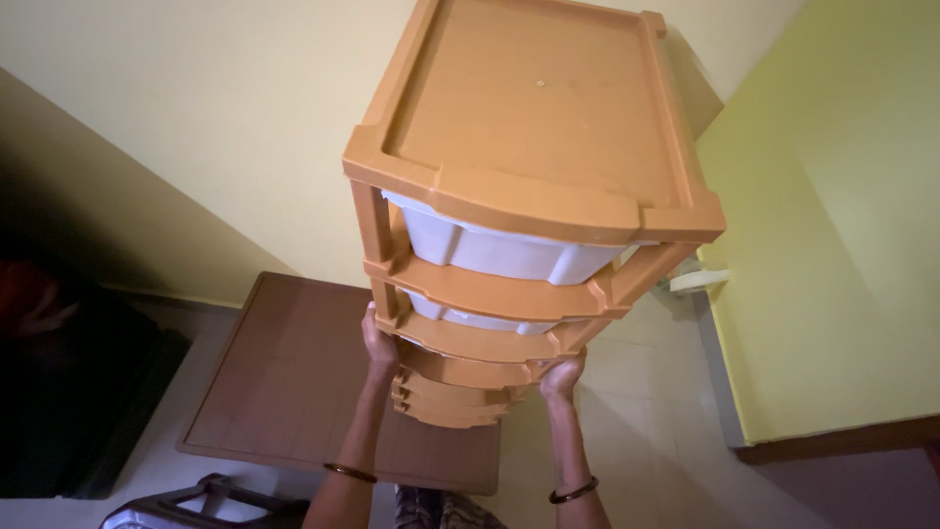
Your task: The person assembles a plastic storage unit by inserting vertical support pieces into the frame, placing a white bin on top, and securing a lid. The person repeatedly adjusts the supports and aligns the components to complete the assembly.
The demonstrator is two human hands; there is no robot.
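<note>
A tall orange plastic drawer tower [534, 108] with white drawers [499, 253] fills the middle of the view, seen from above. My left hand [378, 345] grips its left side post around the third shelf level. My right hand [562, 377] grips the right side at about the same height. Both wrists wear dark bangles. The lower shelves sit between my forearms and are partly hidden.
A brown flat board or low table top [284, 382] lies on the tiled floor at left. A dark plastic piece [211, 500] shows at bottom left. Yellow walls [832, 245] stand close on the right and behind. A dark object [59, 382] sits at far left.
</note>
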